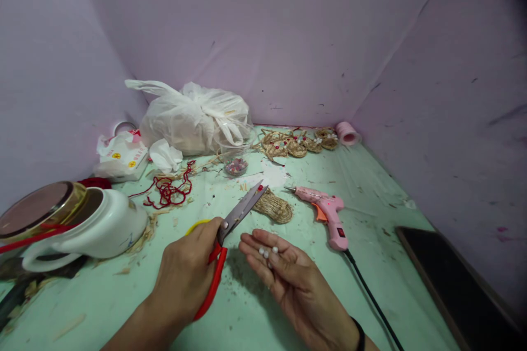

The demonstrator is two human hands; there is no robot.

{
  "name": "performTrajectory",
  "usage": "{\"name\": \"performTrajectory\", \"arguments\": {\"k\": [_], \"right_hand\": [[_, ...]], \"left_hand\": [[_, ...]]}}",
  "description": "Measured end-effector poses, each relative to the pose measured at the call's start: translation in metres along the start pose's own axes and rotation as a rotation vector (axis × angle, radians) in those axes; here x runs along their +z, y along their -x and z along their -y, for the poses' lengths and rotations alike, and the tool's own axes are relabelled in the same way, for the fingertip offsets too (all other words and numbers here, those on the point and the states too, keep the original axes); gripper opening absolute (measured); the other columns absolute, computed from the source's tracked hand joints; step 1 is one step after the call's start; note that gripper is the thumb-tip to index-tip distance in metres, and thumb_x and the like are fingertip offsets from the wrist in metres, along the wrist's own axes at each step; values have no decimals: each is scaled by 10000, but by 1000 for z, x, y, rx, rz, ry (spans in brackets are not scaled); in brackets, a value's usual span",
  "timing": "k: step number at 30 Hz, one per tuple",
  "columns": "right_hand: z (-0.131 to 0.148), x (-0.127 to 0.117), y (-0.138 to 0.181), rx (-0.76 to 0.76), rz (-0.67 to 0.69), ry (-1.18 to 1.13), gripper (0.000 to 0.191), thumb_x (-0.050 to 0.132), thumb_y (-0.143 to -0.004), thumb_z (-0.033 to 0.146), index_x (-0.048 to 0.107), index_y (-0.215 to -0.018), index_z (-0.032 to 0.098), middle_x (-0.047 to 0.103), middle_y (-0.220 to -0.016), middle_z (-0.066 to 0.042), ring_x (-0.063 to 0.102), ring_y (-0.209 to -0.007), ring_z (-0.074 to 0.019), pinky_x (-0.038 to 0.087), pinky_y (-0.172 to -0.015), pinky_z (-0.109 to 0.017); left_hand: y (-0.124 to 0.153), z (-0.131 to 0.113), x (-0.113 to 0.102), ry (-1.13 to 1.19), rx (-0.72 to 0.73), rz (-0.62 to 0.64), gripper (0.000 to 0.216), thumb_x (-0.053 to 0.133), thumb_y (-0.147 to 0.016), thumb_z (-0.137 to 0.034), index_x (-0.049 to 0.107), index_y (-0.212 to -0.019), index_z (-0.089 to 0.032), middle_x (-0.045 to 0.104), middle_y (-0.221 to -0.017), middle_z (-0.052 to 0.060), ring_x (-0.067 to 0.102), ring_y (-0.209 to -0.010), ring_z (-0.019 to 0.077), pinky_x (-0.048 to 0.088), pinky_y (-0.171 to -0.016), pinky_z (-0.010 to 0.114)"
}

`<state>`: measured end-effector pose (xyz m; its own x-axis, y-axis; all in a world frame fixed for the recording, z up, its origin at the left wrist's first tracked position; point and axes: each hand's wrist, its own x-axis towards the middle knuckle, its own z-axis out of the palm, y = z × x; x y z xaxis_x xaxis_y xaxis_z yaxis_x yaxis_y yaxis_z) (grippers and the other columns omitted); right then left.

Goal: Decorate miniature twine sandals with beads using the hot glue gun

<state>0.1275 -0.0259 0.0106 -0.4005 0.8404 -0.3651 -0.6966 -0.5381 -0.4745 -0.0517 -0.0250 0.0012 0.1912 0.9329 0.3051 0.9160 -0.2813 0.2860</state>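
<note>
My left hand is closed around scissors with red and yellow handles; the blades point away and lie nearly together. A small white bead shows at the thumb side of this hand; whether it is pinched there I cannot tell. Palm up, my right hand holds several white beads near its fingers, with the thumb bent over beside them. Beyond both hands lies a braided straw piece, partly covered by the blades. A red bead shows by the blade tips.
A pink glue gun with a black cord lies at right, near a dark flat panel. Decorated straw pieces, a pink spool, a bead cup and a plastic bag stand behind. Red yarn and a white pot are left.
</note>
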Motion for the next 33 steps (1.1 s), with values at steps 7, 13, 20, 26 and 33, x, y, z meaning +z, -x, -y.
{"name": "performTrajectory", "arguments": {"k": [7,13,20,26,33], "right_hand": [[-1,-1,1,-16,-16,79,310,757,-635,189,605,-898,128,695,-937,-101,664,-838,-163,500,-770,-244],[-2,-3,0,-11,-40,134,269,772,-613,168,632,-838,125,704,-823,-70,674,-733,-138,521,-673,-202],[-5,-3,-2,-6,-120,185,285,789,-567,317,610,-592,97,641,-549,-22,497,-342,-33,371,-302,-103],[-3,-2,-3,-49,-152,218,311,757,-603,374,622,-618,95,566,-504,18,332,-290,26,202,-268,-87],[-2,-4,-3,-10,-151,152,314,760,-596,380,658,-654,89,473,-478,50,343,-346,6,252,-293,-92]], "left_hand": [[0,-1,-2,7,6,9,295,366,-762,-137,451,-1022,-245,627,-807,-7,605,-657,159,413,-539,242],[-1,-3,-3,17,-7,23,325,368,-731,-97,458,-1005,-247,614,-772,-19,591,-636,155,401,-530,240],[1,-4,-1,13,-19,45,347,355,-716,-77,469,-996,-248,609,-777,-15,582,-645,154,388,-528,235],[1,-3,0,23,-27,74,312,358,-752,-91,468,-1001,-244,612,-812,-5,587,-690,158,397,-550,238],[1,-3,0,21,-41,98,316,361,-767,-100,459,-1030,-245,621,-848,-2,598,-724,161,410,-574,243]]}}
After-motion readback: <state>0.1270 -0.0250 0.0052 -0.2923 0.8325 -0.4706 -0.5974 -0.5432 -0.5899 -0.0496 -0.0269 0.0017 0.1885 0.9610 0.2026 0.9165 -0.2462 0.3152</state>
